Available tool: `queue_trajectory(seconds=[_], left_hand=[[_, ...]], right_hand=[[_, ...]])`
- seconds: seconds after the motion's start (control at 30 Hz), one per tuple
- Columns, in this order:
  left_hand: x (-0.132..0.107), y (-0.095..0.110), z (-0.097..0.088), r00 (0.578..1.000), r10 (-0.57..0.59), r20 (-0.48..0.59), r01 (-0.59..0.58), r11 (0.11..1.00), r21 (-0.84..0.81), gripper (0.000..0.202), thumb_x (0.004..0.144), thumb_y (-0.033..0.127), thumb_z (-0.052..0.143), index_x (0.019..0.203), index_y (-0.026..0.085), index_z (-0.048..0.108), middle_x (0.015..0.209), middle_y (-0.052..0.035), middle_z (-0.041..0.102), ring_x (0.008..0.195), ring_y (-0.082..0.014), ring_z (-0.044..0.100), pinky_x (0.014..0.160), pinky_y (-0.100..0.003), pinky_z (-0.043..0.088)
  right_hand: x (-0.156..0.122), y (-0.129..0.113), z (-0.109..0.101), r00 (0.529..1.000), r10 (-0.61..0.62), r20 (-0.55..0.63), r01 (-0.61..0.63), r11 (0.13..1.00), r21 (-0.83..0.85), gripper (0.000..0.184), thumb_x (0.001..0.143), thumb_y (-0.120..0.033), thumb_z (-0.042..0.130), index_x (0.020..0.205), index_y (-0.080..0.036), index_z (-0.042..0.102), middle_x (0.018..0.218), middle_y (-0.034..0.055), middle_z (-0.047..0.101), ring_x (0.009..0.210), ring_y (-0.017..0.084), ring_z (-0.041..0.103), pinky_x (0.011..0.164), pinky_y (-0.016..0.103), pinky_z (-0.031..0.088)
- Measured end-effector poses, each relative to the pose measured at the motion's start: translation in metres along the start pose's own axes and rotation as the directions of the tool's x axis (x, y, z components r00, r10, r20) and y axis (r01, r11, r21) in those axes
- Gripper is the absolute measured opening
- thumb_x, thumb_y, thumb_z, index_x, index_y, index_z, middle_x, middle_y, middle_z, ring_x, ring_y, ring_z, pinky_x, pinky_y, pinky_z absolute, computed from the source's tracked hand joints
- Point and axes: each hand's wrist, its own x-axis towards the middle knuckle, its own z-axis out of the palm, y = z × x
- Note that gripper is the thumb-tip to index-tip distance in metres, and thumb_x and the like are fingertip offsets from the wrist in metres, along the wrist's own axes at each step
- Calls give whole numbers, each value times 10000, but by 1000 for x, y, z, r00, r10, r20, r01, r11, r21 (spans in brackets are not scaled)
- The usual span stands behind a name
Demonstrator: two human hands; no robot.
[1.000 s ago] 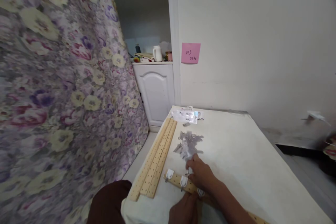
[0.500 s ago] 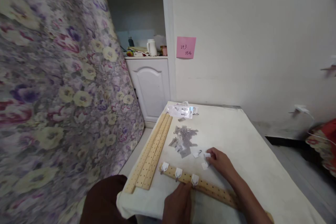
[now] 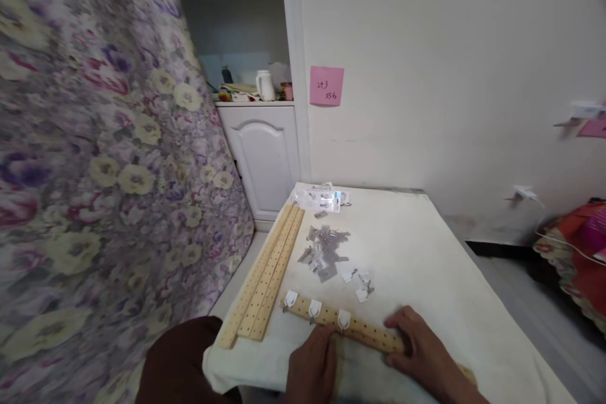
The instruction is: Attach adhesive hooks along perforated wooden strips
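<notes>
A light wooden strip with rows of holes (image 3: 367,336) lies slantwise near the table's front edge. Three white-backed metal hooks (image 3: 315,309) sit along its left half. My left hand (image 3: 312,360) is closed at the strip's near edge, just below the second and third hooks; its fingertips are partly hidden. Farther right, my right hand (image 3: 421,350) straddles the strip, thumb on the near side and fingers on the far side. Beyond the strip lie loose white-backed hooks (image 3: 363,290), apart from both hands.
Three more perforated wooden strips (image 3: 265,278) lie side by side along the table's left edge. Small clear packets (image 3: 326,252) are heaped mid-table. Clear packaging (image 3: 317,199) lies at the far end of the cloth-covered table (image 3: 402,233). A floral curtain (image 3: 118,170) hangs at the left.
My right hand has let go of a loose white-backed hook and come nearer, onto the wooden strip. My left hand stays at the strip. The view has turned slightly right.
</notes>
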Motion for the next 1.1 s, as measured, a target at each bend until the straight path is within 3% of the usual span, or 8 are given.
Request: queue_trajectory(seconds=[0.17, 0.43, 0.8, 1.1], left_hand=[[-1, 2, 0, 1000, -7, -8, 7, 1000, -7, 237, 902, 203, 426, 1091, 281, 545, 966, 12, 710, 844, -141, 689, 728, -234, 554], [-1, -1, 0, 999, 50, -17, -49, 998, 34, 269, 893, 174, 406, 1123, 246, 524, 970, -14, 711, 859, -138, 691, 732, -218, 551], [-2, -1, 2, 997, -59, 50, 56, 997, 60, 188, 897, 194, 393, 1001, 237, 542, 840, -8, 700, 759, -153, 686, 673, -244, 530], [-4, -3, 4, 1000, -15, 19, 14, 998, 58, 181, 894, 190, 407, 1024, 245, 520, 875, -13, 698, 768, -161, 687, 675, -260, 528]], right_hand=[[-4, -12, 9, 999, 39, -4, -39, 998, -58, 195, 685, -263, 604, 878, -245, 616, 985, 35, 605, 951, 210, 557, 835, 289, 423], [-8, -23, 16, 995, 95, -30, -97, 993, -70, 138, 718, -309, 558, 822, -219, 569, 921, 33, 604, 906, 211, 558, 795, 289, 429], [-3, -40, 48, 979, 148, -143, -159, 985, -68, 117, 754, -318, 551, 822, -225, 573, 920, 45, 607, 900, 222, 570, 797, 311, 438], [-8, -38, 59, 961, 126, -247, -157, 982, -109, 103, 738, -280, 559, 819, -221, 584, 915, 62, 606, 880, 241, 576, 785, 341, 455]])
